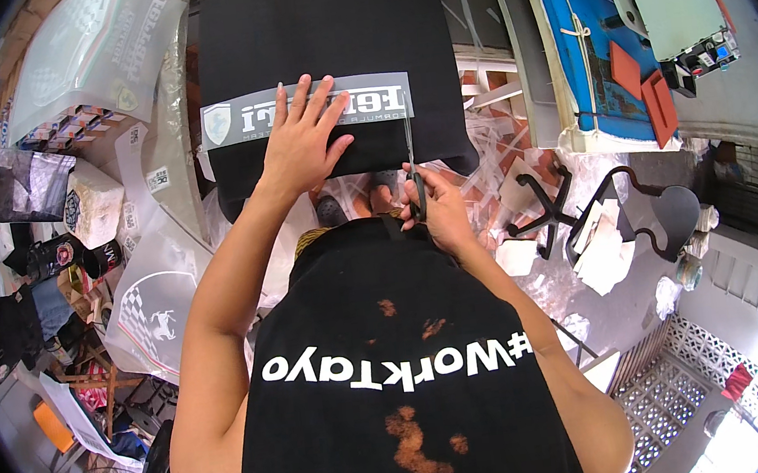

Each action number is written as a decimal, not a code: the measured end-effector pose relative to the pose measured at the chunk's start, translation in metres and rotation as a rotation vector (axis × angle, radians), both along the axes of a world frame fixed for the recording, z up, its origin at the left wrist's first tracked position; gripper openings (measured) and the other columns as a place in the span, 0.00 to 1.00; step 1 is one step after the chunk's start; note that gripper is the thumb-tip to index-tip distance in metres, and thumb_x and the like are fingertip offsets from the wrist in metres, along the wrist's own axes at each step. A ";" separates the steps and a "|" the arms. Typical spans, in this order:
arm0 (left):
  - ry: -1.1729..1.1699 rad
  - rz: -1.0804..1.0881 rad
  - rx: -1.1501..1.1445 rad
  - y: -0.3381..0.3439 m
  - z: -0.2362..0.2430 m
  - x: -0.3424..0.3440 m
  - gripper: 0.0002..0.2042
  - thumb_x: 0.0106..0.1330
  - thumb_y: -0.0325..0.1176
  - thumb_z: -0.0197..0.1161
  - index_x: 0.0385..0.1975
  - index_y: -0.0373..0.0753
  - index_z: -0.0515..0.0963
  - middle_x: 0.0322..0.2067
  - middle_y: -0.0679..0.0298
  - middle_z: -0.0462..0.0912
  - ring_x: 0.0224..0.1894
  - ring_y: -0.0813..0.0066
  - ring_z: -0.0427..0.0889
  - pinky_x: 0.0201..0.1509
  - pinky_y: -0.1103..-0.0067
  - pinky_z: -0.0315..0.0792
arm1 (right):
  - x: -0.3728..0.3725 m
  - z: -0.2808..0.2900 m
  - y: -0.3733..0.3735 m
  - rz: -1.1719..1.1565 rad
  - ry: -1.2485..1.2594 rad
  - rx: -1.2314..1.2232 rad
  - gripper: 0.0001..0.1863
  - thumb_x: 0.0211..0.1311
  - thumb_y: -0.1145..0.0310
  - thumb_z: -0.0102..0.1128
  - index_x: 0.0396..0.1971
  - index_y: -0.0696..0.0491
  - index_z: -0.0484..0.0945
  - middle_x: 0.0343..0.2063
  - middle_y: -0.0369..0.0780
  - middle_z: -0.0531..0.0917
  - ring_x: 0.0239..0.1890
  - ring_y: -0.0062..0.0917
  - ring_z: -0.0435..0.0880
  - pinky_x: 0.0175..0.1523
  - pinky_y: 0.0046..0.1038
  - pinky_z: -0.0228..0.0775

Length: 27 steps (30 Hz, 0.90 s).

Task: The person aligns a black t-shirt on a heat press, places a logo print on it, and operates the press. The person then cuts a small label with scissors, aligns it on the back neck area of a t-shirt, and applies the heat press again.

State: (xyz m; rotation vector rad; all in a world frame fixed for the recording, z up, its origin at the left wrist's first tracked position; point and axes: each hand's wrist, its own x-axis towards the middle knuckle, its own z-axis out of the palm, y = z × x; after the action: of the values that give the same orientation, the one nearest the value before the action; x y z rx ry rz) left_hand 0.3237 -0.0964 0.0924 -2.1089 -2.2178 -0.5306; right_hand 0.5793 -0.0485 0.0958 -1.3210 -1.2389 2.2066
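At the left, a large translucent plastic sheet printed with pale emblems point(88, 59) drapes over a stack, above another translucent sheet with a chequered shield point(162, 324). Next, a long, narrow translucent grey strip with mirrored white lettering point(369, 99) lies crosswise on the rectangular, black cloth-covered tabletop point(319, 21). The left hand point(306, 138) presses on its middle, palm down, its grip wide with fingers spread, pinching nothing. At the strip's right end, the right hand point(440, 202) has its grip closed around black-handled metal scissors point(417, 197), blades pointing away across that end; their opening cannot be told. Farther right, flat reddish-brown pieces point(625, 70) lie on a blue surface point(569, 23).
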 end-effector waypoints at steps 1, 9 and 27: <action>-0.002 0.000 -0.001 0.000 0.001 0.000 0.28 0.65 0.49 0.61 0.64 0.46 0.70 0.69 0.57 0.63 0.74 0.50 0.54 0.75 0.50 0.44 | 0.000 -0.001 0.000 0.000 0.000 0.004 0.27 0.69 0.60 0.62 0.62 0.56 0.70 0.29 0.36 0.77 0.25 0.17 0.80 0.26 0.21 0.77; -0.009 0.003 0.003 0.000 0.000 0.000 0.29 0.65 0.49 0.62 0.64 0.45 0.70 0.69 0.57 0.64 0.73 0.50 0.54 0.75 0.50 0.44 | -0.004 0.003 0.000 0.003 -0.050 0.018 0.26 0.69 0.62 0.62 0.61 0.58 0.70 0.27 0.35 0.78 0.23 0.16 0.79 0.22 0.19 0.73; -0.026 -0.002 -0.012 0.000 0.001 -0.001 0.29 0.64 0.47 0.63 0.64 0.45 0.70 0.69 0.57 0.62 0.74 0.50 0.53 0.75 0.50 0.42 | -0.027 0.009 0.029 -0.033 -0.047 0.040 0.23 0.66 0.64 0.65 0.57 0.57 0.74 0.24 0.33 0.79 0.19 0.13 0.77 0.18 0.17 0.64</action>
State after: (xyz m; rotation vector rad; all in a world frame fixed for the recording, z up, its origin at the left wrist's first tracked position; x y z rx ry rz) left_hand 0.3231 -0.0960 0.0933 -2.1222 -2.2389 -0.5491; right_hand 0.5528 -0.0190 0.1043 -1.3755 -1.2623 2.1285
